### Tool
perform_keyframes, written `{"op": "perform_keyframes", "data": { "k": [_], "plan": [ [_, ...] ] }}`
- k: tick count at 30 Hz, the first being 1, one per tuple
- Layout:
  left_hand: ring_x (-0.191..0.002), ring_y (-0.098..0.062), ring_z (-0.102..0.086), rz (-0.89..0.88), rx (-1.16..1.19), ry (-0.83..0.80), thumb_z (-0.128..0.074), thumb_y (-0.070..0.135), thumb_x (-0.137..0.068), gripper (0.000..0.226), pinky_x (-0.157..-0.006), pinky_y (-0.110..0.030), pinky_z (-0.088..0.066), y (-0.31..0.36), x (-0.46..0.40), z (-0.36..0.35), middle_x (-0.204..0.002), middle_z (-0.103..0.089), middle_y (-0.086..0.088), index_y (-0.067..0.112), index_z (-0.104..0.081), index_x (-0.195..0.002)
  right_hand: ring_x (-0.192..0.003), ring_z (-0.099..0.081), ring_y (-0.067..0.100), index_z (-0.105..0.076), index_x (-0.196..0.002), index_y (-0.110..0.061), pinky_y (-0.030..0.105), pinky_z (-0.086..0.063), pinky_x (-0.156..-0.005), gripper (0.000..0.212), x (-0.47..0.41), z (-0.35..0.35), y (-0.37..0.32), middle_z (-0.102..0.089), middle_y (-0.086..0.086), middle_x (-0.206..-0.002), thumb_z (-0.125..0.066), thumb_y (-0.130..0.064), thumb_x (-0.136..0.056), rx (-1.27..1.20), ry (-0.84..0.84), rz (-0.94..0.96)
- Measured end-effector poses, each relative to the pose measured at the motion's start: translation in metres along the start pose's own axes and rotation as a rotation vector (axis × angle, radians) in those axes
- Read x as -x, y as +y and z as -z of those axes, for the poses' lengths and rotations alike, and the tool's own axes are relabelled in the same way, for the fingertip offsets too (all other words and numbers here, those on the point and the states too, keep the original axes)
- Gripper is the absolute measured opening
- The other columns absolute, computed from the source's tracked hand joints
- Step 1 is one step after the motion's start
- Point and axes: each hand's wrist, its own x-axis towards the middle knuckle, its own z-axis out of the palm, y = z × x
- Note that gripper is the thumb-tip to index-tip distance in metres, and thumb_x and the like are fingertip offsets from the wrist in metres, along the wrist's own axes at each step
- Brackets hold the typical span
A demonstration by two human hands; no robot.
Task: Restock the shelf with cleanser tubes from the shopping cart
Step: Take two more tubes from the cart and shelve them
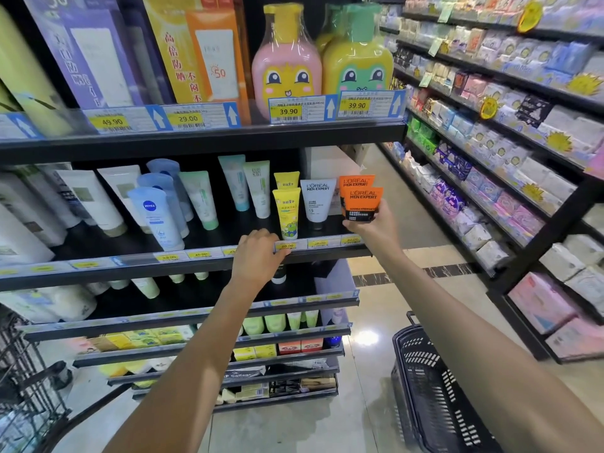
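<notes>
Orange L'Oréal Men Expert cleanser tube (pixel 362 204) stands cap-down at the right end of the black metal shelf (pixel 196 261), just in front of a second orange tube of the same kind (pixel 354 181), whose top shows behind it. The right hand (pixel 371 223) grips the front tube at its dark lower part, fingers and thumb curled round it from below. Just left of it stands a white L'Oréal Men Expert tube (pixel 317 201), and left of that two yellow tubes with a green cartoon frog (pixel 287 212), one behind the other. The left hand (pixel 258 253) rests on the front edge of the same shelf, its fingers bent over the clear price-label strip (pixel 313 244) near a yellow tag; it holds nothing. Further left on the shelf lean pale green-and-white tubes (pixel 260 188), a blue-capped Nivea tube (pixel 157 217) and larger white tubes (pixel 94 201). On the board above stand a pink bottle with a yellow cartoon face (pixel 287 60) and a yellow bottle with a green cap (pixel 358 57). On the floor at lower right stands a black plastic shopping basket (pixel 434 397); part of a dark wire cart (pixel 26 380) shows at lower left.
</notes>
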Motion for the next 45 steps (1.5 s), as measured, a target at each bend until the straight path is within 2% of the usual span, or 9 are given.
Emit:
{"op": "perform_keyframes", "data": {
  "k": [4, 11, 20, 25, 30, 36, 40, 45],
  "plan": [
    [-0.097, -0.027, -0.058, -0.002, -0.009, 0.005, -0.068, 0.043, -0.096, 0.032, -0.091, -0.038, -0.039, -0.001, -0.002, -0.001, -0.097, -0.065, -0.006, 0.014, -0.074, -0.107, -0.102, -0.066, 0.006, -0.057, -0.12, -0.024, 0.029, -0.053, -0.089, 0.055, 0.002, 0.0, 0.002, -0.071, -0.007, -0.111, -0.09, -0.012, -0.077, 0.006, 0.028, -0.021],
    [-0.098, -0.028, -0.059, 0.0, -0.009, 0.021, -0.07, 0.042, -0.095, 0.032, -0.092, -0.04, -0.041, -0.003, -0.001, -0.004, -0.098, -0.066, -0.007, 0.012, -0.075, -0.105, -0.1, -0.064, -0.001, -0.057, -0.119, -0.027, 0.02, -0.048, -0.079, 0.052, 0.005, -0.01, 0.009, -0.069, -0.011, -0.11, -0.089, -0.018, -0.079, 0.001, 0.059, -0.035],
    [-0.101, -0.027, -0.059, -0.004, -0.018, 0.023, -0.068, 0.043, -0.096, 0.032, -0.093, -0.038, -0.04, -0.003, 0.0, -0.002, -0.101, -0.066, -0.006, 0.013, -0.074, -0.108, -0.102, -0.065, 0.008, -0.058, -0.114, -0.028, 0.03, -0.053, -0.086, 0.047, 0.001, -0.018, 0.015, -0.069, -0.007, -0.111, -0.089, -0.024, -0.078, 0.051, 0.081, -0.029],
    [-0.1, -0.025, -0.058, -0.007, -0.028, 0.019, -0.066, 0.043, -0.097, 0.031, -0.093, -0.037, -0.04, -0.001, 0.001, -0.001, -0.101, -0.065, -0.005, 0.014, -0.073, -0.108, -0.101, -0.065, 0.007, -0.057, -0.113, -0.03, 0.026, -0.05, -0.08, 0.044, 0.006, -0.019, 0.011, -0.068, -0.007, -0.111, -0.087, -0.023, -0.081, 0.046, 0.069, -0.044],
    [-0.098, -0.026, -0.058, -0.015, -0.033, 0.018, -0.067, 0.042, -0.097, 0.03, -0.091, -0.039, -0.042, -0.001, 0.002, 0.0, -0.099, -0.065, -0.006, 0.013, -0.073, -0.105, -0.096, -0.06, -0.003, -0.053, -0.107, -0.035, 0.018, -0.043, -0.072, 0.043, 0.008, -0.019, 0.004, -0.066, -0.011, -0.107, -0.085, -0.017, -0.084, 0.031, 0.06, -0.072],
    [-0.095, -0.025, -0.058, -0.027, -0.038, 0.011, -0.066, 0.041, -0.098, 0.028, -0.089, -0.038, -0.042, -0.002, 0.002, 0.001, -0.097, -0.065, -0.005, 0.015, -0.073, -0.102, -0.095, -0.06, -0.004, -0.051, -0.115, -0.032, 0.021, -0.046, -0.076, 0.05, 0.008, -0.022, 0.004, -0.063, -0.019, -0.102, -0.085, -0.015, -0.083, 0.023, 0.087, -0.089],
    [-0.095, -0.025, -0.058, -0.031, -0.041, 0.008, -0.065, 0.04, -0.098, 0.026, -0.089, -0.038, -0.043, -0.001, 0.004, 0.004, -0.097, -0.065, -0.004, 0.016, -0.073, -0.102, -0.097, -0.061, 0.001, -0.049, -0.117, -0.029, 0.027, -0.049, -0.084, 0.051, 0.008, -0.025, 0.003, -0.063, -0.017, -0.103, -0.083, -0.013, -0.084, 0.041, 0.097, -0.097],
    [-0.097, -0.025, -0.058, -0.037, -0.036, -0.011, -0.065, 0.039, -0.098, 0.025, -0.091, -0.038, -0.044, -0.001, 0.006, 0.007, -0.099, -0.066, -0.005, 0.015, -0.072, -0.106, -0.097, -0.061, -0.003, -0.048, -0.124, -0.03, 0.028, -0.051, -0.088, 0.056, 0.018, -0.021, 0.001, -0.063, -0.019, -0.107, -0.085, -0.018, -0.084, 0.034, 0.121, -0.115]
  ]
}}
